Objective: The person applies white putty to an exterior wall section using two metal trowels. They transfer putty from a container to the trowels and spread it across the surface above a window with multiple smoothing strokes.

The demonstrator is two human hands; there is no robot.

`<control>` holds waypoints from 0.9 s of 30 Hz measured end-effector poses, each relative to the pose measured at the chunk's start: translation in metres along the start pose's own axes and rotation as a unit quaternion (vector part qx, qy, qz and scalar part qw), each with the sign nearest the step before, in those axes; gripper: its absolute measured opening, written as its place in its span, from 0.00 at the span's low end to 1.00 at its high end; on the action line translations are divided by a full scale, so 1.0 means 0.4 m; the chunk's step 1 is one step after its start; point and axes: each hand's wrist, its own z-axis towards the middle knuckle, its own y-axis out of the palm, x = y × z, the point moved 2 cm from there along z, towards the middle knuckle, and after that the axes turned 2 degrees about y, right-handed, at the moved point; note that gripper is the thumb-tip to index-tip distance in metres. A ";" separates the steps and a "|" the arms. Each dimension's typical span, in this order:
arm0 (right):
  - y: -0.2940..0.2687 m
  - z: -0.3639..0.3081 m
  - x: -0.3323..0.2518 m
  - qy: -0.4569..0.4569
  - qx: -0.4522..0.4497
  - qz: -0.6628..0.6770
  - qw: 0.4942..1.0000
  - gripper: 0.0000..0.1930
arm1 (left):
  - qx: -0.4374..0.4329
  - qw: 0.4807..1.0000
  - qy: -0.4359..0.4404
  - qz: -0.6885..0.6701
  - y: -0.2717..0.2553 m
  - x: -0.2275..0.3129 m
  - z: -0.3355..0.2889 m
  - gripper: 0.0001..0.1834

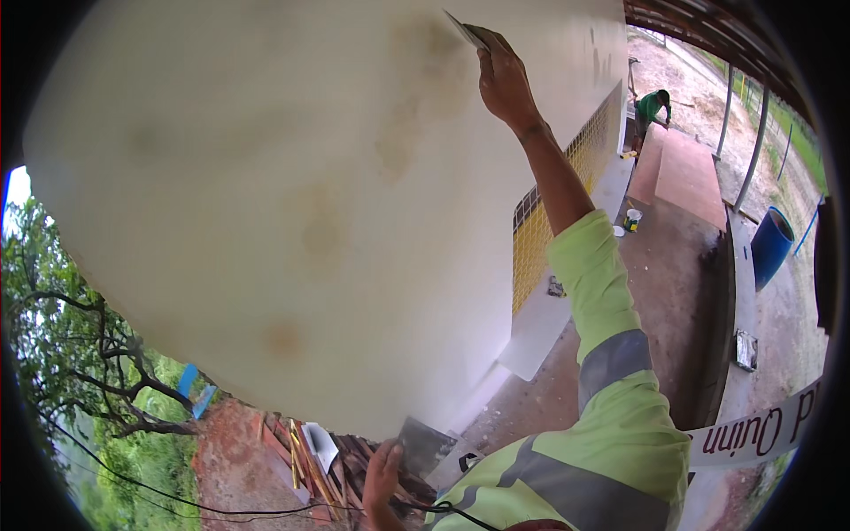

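Note:
High up, my right hand point(506, 84) is closed around a putty knife point(462, 30), its thin blade held against or very close to the pale wall point(239, 195); exact contact cannot be made out. Brownish smudges mark the wall below and left of the blade. Low down, near the wall's bottom edge, my left hand point(382, 473) grips a dark grey flat plate point(428, 445) by its left side. What lies on the plate, if anything, is too blurred to tell. My right arm wears a yellow-green sleeve with a grey band.
Yellow mesh point(531, 252) covers an opening along the wall. Beyond, a person in green point(652, 108) bends over reddish boards point(686, 177). A small bucket point(632, 219) stands on the floor, a blue barrel point(772, 243) farther right. Scrap wood point(341, 473) and a black cable point(266, 511) lie below.

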 end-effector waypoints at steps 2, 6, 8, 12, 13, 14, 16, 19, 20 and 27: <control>0.030 0.041 0.003 -0.096 0.083 -0.033 0.991 0.19 | 0.011 1.000 0.018 0.021 0.003 -0.007 0.002 0.17; 0.145 -0.067 -0.038 -0.132 0.051 -0.113 0.983 0.31 | 0.030 0.999 0.014 -0.002 -0.003 0.006 -0.015 0.17; 0.155 -0.149 -0.081 -0.132 0.016 -0.105 0.986 0.32 | 0.042 0.999 0.011 -0.009 -0.009 0.007 -0.020 0.17; 0.066 -0.108 -0.078 -0.088 0.029 -0.069 0.993 0.27 | 0.035 0.999 0.016 -0.013 -0.005 0.009 -0.003 0.17; 0.049 -0.051 -0.071 -0.098 0.080 -0.069 0.990 0.24 | 0.025 0.999 0.030 0.004 0.002 0.016 0.002 0.17; 0.050 0.001 -0.060 -0.098 0.079 -0.073 0.989 0.24 | 0.021 0.999 0.030 0.003 0.007 0.029 0.005 0.17; 0.068 0.069 -0.040 -0.100 0.068 -0.069 0.990 0.24 | -0.018 0.995 -0.044 -0.091 0.025 0.050 0.007 0.17; 0.086 0.071 -0.019 -0.154 0.025 -0.107 0.982 0.26 | -0.025 0.999 -0.019 -0.017 0.037 0.065 0.016 0.16; 0.097 0.052 -0.025 -0.154 0.024 -0.100 0.983 0.26 | -0.017 0.999 -0.021 -0.018 0.030 0.037 0.011 0.16; -0.025 -0.062 -0.035 -0.221 -0.027 -0.125 0.967 0.27 | 0.029 0.999 0.024 -0.031 0.020 0.002 -0.011 0.17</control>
